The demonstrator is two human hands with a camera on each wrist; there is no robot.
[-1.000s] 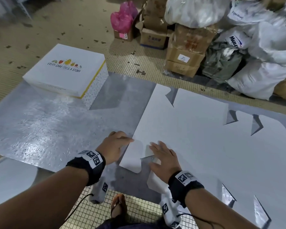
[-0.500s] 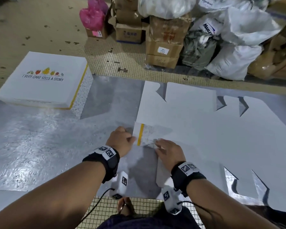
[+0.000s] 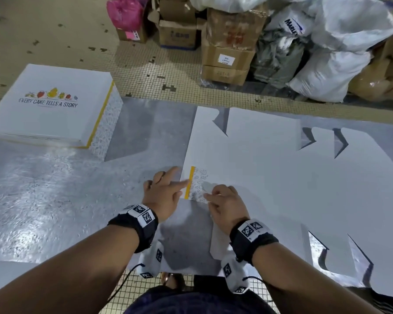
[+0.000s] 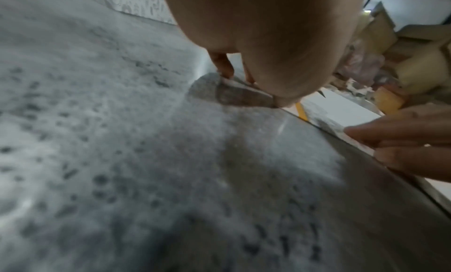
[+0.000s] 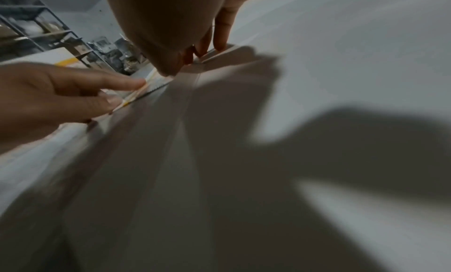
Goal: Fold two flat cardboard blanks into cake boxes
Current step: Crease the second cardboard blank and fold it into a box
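The flat cardboard blank (image 3: 270, 189) lies on the silver sheet (image 3: 43, 189), right of the finished cake box (image 3: 52, 105); its corner flap (image 3: 196, 184) is folded over. The left hand (image 3: 166, 196) presses the flap's yellow edge with straight fingers; the right hand (image 3: 227, 207) pinches the flap.

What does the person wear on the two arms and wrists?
Both forearms are bare, without sleeves. Each wrist has a black band: left wrist band, right wrist band. White square tags with black patterns sit on top. Under each wrist hangs a white device with the same tags, with a thin black cable.
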